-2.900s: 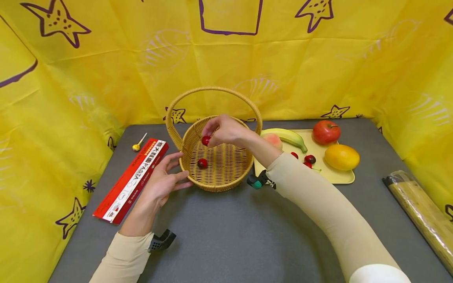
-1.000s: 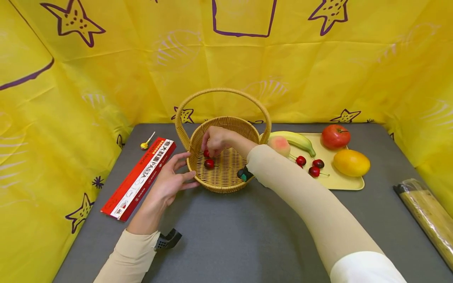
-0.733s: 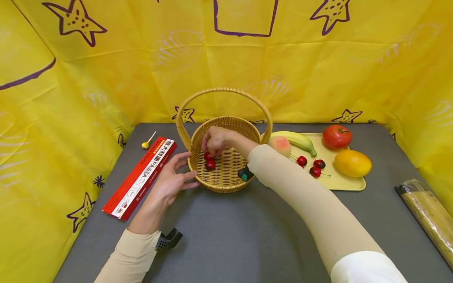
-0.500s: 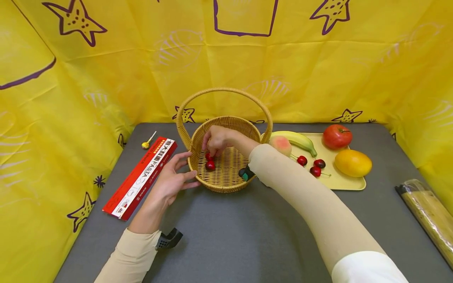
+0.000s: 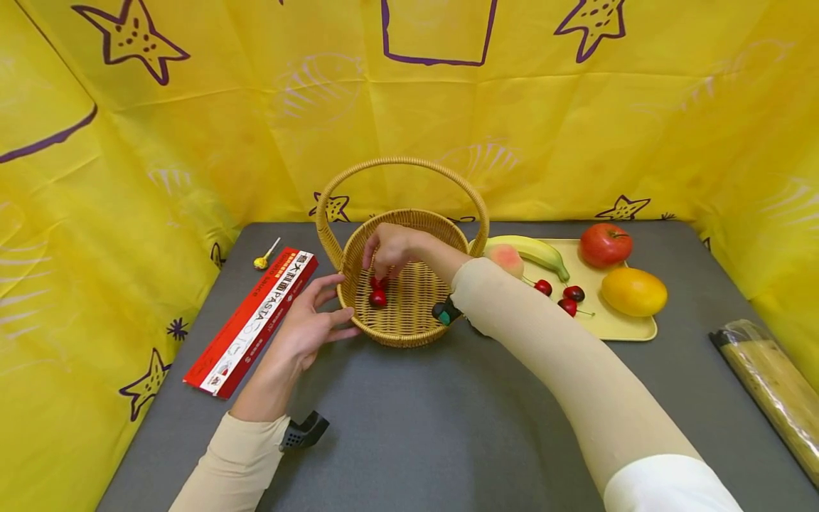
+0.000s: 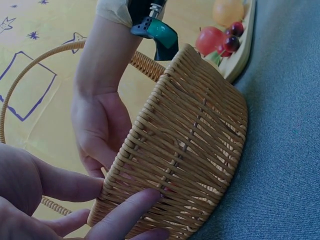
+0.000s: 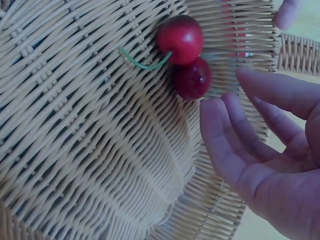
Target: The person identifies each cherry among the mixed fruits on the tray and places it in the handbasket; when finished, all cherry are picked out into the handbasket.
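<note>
My left hand (image 5: pixel 307 323) holds the rim of a woven basket (image 5: pixel 409 338) with a tall arched handle. In the left wrist view, its fingers (image 6: pixel 130 212) lie on the rim and outer wall. My right hand (image 5: pixel 393 249) reaches inside the basket. Two red cherries lie against each other on the basket floor: a brighter cherry (image 7: pixel 180 40) with a green stem and a darker cherry (image 7: pixel 192 79). The right fingertips hang just beside the darker cherry, thumb and fingers apart, with nothing between them.
Right of the basket, a cream tray (image 5: pixel 630 331) carries a banana (image 5: pixel 531 252), a peach (image 5: pixel 505 259), a red apple-like fruit (image 5: pixel 604 245), a yellow mango-like fruit (image 5: pixel 633 291) and several cherries. A pasta box (image 5: pixel 252 323) and lollipop (image 5: pixel 261 262) lie left; a clear-wrapped package (image 5: pixel 774 384) lies far right.
My right hand has lowered a cherry into the basket beside another, let it go, and lifted slightly off it. The left hand has stayed on the basket rim.
</note>
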Tool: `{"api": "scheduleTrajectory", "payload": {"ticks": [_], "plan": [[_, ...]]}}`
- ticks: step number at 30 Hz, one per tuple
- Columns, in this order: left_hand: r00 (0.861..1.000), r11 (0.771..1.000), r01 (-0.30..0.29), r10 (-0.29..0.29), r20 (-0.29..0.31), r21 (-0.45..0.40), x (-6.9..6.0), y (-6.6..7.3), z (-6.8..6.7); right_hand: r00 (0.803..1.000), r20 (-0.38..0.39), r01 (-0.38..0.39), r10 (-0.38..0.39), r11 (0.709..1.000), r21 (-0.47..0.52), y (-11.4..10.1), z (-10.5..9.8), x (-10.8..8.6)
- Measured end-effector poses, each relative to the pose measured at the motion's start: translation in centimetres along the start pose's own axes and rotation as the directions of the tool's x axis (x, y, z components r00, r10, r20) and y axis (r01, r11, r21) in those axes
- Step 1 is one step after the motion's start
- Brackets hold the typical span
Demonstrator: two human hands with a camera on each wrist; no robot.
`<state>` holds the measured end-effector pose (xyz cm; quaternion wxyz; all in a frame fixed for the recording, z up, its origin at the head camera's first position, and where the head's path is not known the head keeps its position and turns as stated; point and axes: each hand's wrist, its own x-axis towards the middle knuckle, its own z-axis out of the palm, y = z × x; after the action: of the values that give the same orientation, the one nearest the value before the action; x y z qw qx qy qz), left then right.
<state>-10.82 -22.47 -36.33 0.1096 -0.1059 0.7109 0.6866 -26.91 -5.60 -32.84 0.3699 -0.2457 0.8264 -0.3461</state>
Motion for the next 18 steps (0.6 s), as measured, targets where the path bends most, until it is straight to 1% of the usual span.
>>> {"api": "scheduleTrajectory", "payload": {"ticks": [7,14,18], "plan": [[1.0,1.0,0.01,-0.01,-0.001,0.022,0.0,0.0,0.0,1.0,0.01,0.019,-0.019,1.0,0.003,0.1,-0.2,-1.0],[1.0,1.0,0.007,-0.007,0.004,0.027,0.0,0.1,0.0,0.997,0.029,0.075,-0.076,0.997,0.036,0.1,-0.1,-2.7],[1.0,1.0,0.007,-0.007,0.004,0.029,0.0,0.1,-0.1,0.995,0.019,0.099,-0.1,0.994,0.05,0.3,-0.1,-3.6]]}}
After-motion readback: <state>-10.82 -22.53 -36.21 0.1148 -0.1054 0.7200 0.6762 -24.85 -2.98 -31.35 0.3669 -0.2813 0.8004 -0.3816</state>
